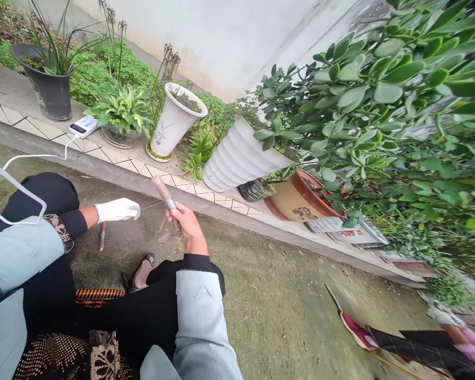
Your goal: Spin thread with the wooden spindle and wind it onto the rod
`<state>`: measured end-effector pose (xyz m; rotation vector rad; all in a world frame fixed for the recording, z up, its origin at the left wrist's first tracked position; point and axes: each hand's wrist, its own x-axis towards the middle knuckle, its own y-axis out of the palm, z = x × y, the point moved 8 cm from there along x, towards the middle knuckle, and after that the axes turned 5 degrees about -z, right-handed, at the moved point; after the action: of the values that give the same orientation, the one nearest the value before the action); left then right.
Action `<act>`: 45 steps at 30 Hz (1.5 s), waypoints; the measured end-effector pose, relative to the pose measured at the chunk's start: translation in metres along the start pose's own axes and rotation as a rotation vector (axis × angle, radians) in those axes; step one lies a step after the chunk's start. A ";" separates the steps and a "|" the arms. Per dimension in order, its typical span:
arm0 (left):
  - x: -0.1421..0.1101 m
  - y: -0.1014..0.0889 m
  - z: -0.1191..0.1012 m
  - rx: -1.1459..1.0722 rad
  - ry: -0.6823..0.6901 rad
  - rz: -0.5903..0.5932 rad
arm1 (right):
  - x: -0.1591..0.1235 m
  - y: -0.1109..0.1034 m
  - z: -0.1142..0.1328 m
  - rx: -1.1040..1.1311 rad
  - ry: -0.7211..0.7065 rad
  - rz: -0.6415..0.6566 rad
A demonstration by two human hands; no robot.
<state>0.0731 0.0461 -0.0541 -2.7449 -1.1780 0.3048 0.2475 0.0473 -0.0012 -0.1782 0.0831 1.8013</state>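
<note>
My right hand (187, 220), bare, is closed round a short brown wooden stick (162, 190) that tilts up to the left. Silvery wire (170, 203) is wound in a band round the stick just above my fingertips. From this band a thin strand runs left to my left hand (116, 210), which wears a white glove and pinches the strand's end. Below my right hand a brown stick end (167, 236) shows; whether it belongs to the same piece I cannot tell. A similar short stick (102, 236) lies on the ground below my left hand.
Along a tiled ledge (134, 164) stand potted plants, among them a black pot (49, 87) and a ribbed white pot (237, 155). A white device (83, 126) with a cable lies there. At lower right are another person's leg (415, 345) and red shoe (356, 330).
</note>
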 end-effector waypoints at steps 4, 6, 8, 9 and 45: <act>-0.010 0.024 -0.013 0.024 0.020 0.134 | 0.010 -0.007 -0.017 0.026 0.029 -0.181; -0.015 0.030 -0.021 0.136 0.067 0.159 | 0.015 -0.004 -0.030 -0.054 0.081 -0.192; -0.018 0.033 -0.025 0.295 0.134 0.177 | 0.018 0.000 -0.041 -0.270 0.132 -0.190; -0.019 0.033 -0.026 0.373 0.160 0.181 | 0.020 0.002 -0.045 -0.434 0.153 -0.183; -0.015 0.016 -0.023 0.439 0.124 0.073 | -0.004 0.054 -0.100 -0.864 0.452 0.587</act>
<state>0.0796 0.0238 -0.0335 -2.3869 -0.8598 0.3484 0.2040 0.0157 -0.1014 -1.2851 -0.3678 2.2418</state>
